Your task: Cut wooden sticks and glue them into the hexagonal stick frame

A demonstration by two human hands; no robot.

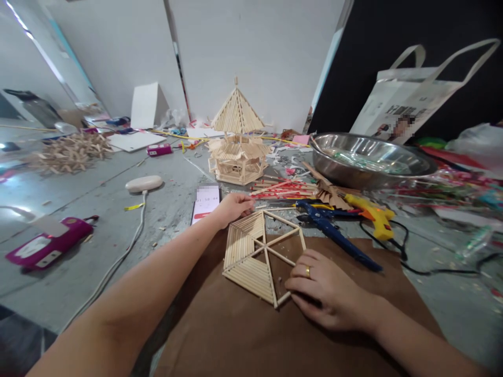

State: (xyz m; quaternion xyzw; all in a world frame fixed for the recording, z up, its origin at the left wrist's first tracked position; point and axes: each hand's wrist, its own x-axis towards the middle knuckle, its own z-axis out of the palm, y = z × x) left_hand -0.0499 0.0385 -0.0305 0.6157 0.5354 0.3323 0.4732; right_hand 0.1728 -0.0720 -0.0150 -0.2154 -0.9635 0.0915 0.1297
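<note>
A hexagonal frame of thin wooden sticks lies on brown sheet material, with spokes meeting at its middle. Its left sections are filled with rows of sticks; the right ones show the brown sheet through them. My right hand, wearing a ring, has its fingers closed on the frame's near right edge. At the far left corner, my left hand is closed with its fingertips together beside the frame; what it pinches, if anything, is hidden. A phone lies just behind my left wrist.
Behind stands a stick-built pavilion with a pointed roof. Red-marked sticks, blue-handled cutters, a yellow glue gun and a steel basin are at right. Purple power strip, white cable and stick pile are left.
</note>
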